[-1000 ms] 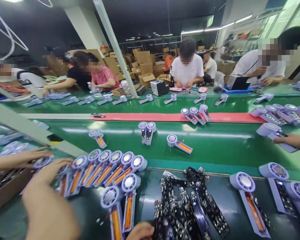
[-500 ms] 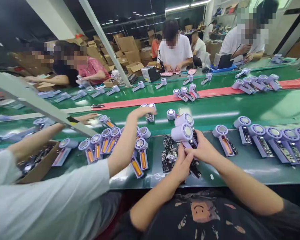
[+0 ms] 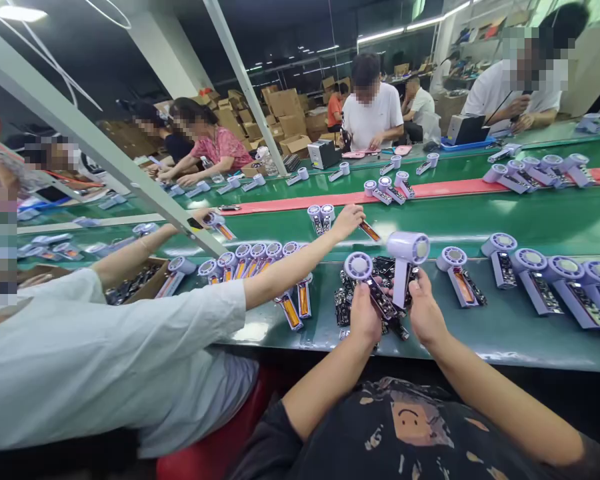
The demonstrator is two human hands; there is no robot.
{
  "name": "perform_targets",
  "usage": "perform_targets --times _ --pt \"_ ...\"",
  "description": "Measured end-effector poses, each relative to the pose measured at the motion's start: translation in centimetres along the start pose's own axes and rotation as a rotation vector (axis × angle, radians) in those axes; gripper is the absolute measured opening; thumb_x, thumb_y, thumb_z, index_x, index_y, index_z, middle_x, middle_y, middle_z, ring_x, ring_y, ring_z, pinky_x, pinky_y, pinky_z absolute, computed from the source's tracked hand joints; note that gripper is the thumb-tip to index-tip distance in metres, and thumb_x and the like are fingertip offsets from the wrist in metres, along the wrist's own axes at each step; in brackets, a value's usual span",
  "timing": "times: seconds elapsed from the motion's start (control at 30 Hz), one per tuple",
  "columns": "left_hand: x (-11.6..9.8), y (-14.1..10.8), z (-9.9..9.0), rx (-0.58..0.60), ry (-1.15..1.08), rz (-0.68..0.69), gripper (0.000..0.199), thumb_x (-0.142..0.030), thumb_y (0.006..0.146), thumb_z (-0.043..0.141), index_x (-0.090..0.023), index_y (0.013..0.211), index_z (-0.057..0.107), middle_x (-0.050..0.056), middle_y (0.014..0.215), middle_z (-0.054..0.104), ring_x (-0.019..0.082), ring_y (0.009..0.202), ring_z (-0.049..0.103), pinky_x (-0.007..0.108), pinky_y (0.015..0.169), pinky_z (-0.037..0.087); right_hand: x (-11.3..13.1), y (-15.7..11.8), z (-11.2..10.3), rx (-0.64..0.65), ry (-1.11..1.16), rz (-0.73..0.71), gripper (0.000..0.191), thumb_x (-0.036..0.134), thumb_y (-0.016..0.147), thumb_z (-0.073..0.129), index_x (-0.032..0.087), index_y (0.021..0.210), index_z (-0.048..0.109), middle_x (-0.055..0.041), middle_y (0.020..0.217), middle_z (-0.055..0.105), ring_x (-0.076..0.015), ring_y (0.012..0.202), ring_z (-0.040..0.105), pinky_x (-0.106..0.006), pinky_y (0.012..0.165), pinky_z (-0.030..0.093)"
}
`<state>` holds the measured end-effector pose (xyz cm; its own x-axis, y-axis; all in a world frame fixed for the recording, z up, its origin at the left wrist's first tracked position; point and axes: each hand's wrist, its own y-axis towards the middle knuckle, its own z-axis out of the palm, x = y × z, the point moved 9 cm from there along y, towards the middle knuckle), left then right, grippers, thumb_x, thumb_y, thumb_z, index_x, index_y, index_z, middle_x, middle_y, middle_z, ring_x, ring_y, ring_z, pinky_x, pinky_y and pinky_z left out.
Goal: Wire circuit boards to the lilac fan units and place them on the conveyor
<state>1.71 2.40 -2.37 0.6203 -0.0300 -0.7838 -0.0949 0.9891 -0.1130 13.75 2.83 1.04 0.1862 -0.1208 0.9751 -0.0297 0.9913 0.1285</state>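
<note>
My left hand point(image 3: 365, 316) is closed around a lilac handheld fan point(image 3: 359, 266), whose open handle shows a dark circuit board slanting down to the right. A second lilac handheld fan point(image 3: 408, 249) is gripped in my right hand point(image 3: 427, 315); its head is raised and its plain handle side faces me. The two fans are held side by side. Beneath and behind them lies a heap of black circuit boards point(image 3: 342, 308), partly covered by my hands. Right of my right hand, a fan with an orange cell point(image 3: 463, 288) rests on the bench, a board beside its handle.
Fans with fitted boards point(image 3: 539, 283) line the bench at right. At left, a co-worker's arm point(image 3: 290, 270) reaches across a row of fans with orange cells point(image 3: 291, 313). A cardboard box of parts point(image 3: 150, 283) and a slanting metal post point(image 3: 125, 170) stand further left.
The two fans, close together before, are now apart, one in each hand. The co-worker's hand at left has moved right and up with an orange-celled piece near it. My view has shifted left.
</note>
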Motion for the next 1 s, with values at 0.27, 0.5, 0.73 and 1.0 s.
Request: perform_targets --times 0.27,0.5,0.73,1.0 --pt "-4.8 -0.8 1.2 0.113 -0.026 -0.073 0.050 -0.031 0.061 0.086 -0.021 0.106 0.067 -0.001 0.092 0.071 0.014 0.075 0.066 0.031 0.076 0.055 3.5 2.3 -0.5 -0.053 0.209 0.014 0.053 0.048 0.081 0.075 0.038 0.124 0.045 0.0048 0.085 0.059 -0.0156 0.074 0.063 -0.032 0.066 0.059" --pt "-5.4 3.6 1.9 0.227 0.005 -0.050 0.067 -0.041 0.056 0.095 -0.019 0.111 0.062 0.007 0.101 0.075 0.025 0.093 0.073 0.044 0.094 0.055 2.2 5.6 2.1 -0.033 0.306 0.025 0.051 0.046 0.076 0.074 0.033 0.120 0.051 0.0011 0.101 0.062 -0.0129 0.070 0.060 -0.025 0.052 0.051" --pt "-3.8 7.5 0.3 0.215 0.072 -0.016 0.066 -0.038 0.058 0.095 -0.017 0.115 0.069 0.011 0.119 0.073 0.027 0.111 0.069 0.044 0.106 0.050 -0.6 7.9 1.0 -0.061 0.229 -0.033 0.052 0.047 0.079 0.072 0.033 0.124 0.050 -0.0038 0.121 0.061 -0.0165 0.080 0.065 -0.032 0.064 0.059" --pt "-2.4 7.1 -2.0 0.108 0.117 -0.034 0.065 -0.039 0.061 0.094 -0.023 0.120 0.070 0.009 0.123 0.073 0.022 0.108 0.070 0.040 0.105 0.051 -2.8 7.0 0.2 -0.081 0.227 0.049 0.051 0.045 0.080 0.076 0.035 0.122 0.050 -0.0029 0.114 0.063 -0.0199 0.084 0.068 -0.035 0.063 0.062"
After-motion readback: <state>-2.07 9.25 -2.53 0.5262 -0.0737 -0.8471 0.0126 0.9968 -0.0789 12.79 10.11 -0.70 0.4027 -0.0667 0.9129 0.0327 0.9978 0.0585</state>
